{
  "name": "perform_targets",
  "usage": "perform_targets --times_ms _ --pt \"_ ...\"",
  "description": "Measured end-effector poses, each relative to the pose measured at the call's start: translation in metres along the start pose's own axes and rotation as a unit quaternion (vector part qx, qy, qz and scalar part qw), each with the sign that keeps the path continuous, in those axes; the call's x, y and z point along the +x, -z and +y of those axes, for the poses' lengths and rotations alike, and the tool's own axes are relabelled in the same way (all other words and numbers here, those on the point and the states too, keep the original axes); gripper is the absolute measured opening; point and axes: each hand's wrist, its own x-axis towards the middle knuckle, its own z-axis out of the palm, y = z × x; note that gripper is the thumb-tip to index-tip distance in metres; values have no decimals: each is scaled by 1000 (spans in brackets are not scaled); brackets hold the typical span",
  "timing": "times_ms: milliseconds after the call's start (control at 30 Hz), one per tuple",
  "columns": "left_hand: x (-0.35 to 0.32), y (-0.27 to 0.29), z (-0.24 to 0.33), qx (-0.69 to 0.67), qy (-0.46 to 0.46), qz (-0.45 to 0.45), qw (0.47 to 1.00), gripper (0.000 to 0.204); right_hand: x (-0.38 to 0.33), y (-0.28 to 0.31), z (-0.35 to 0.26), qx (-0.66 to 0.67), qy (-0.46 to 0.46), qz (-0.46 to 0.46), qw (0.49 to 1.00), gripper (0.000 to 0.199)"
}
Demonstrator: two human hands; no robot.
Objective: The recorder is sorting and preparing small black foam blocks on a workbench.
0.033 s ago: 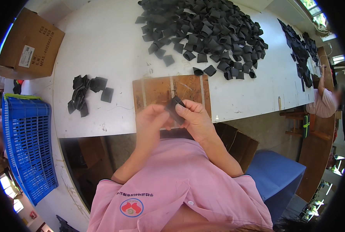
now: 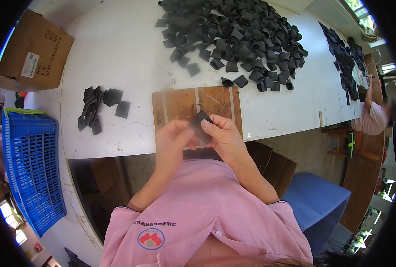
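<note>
My right hand (image 2: 227, 137) pinches a small black fabric sleeve (image 2: 200, 125) between thumb and fingers, the thumb on its upper face. Against the sleeve's left side, my left hand (image 2: 173, 137) is closed with curled fingers. That hand is slightly blurred, and its fingertips are partly hidden. Both hands are over the near edge of a brown wooden board (image 2: 176, 101) with pale stripes. Beyond the board lies a large heap of similar black sleeves (image 2: 256, 55). A smaller cluster of flat black pieces (image 2: 92, 109) rests to the left of the board.
The white table (image 2: 118, 58) carries a cardboard box (image 2: 38, 49) at far left and dark strips (image 2: 340, 58) at far right. A blue plastic crate (image 2: 31, 164) stands left. Near my right elbow are an open carton (image 2: 280, 167) and a blue bin (image 2: 316, 196). Another person (image 2: 370, 118) is at right.
</note>
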Motion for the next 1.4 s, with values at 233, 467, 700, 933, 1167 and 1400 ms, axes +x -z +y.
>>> perform_targets --times_ms 233,467,700,933,1167,1400 --pt "0 4 -17 271 -160 62 947 8 -11 -12 -1 -488 416 112 759 21" --pt "9 -7 -26 451 -407 137 782 8 0 -16 3 -581 491 108 640 12" --pt "4 -11 21 -254 114 -26 960 16 3 -8 1 -403 345 117 839 4" --pt "6 -10 -12 287 -266 113 913 15 -3 -17 -12 162 -24 -70 984 18" --pt "21 2 43 -499 103 -274 816 20 5 -43 -67 -213 153 -125 957 27" --pt "15 0 30 -226 72 -52 970 15 24 -15 -36 -220 106 -111 963 25"
